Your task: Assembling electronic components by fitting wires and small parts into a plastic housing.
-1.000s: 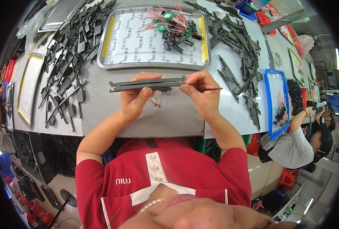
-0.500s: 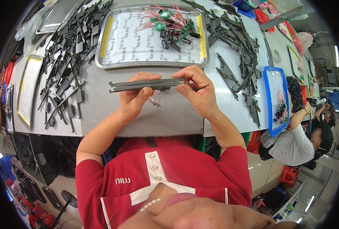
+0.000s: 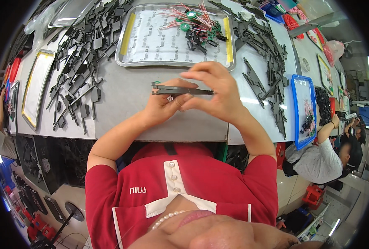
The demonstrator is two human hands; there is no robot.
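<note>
My left hand [image 3: 163,108] is closed round a long, narrow dark plastic part [image 3: 180,90], held level above the table. Its thumb lies along the near side of the part. A small green piece shows at the part's left end, and the part's underside is mostly hidden by fingers. My right hand [image 3: 219,91] curves round the right end of the part, thumb below and fingers above, with gaps between them and the plastic. Beyond my hands stands a metal tray [image 3: 176,64] holding a bunch of wired components [image 3: 203,35] with red and white leads.
Heaps of dark plastic parts lie at the left [image 3: 78,62] and right [image 3: 267,62] of the table. A yellow-edged tray [image 3: 25,106] stands far left. The blue tray [image 3: 297,120] at right holds more wired pieces. A co-worker [image 3: 317,162] sits beyond it.
The dark part has turned and moved right, so it looks shorter; the wires hanging beneath it no longer show. My right fingers have come off its end and spread apart.
</note>
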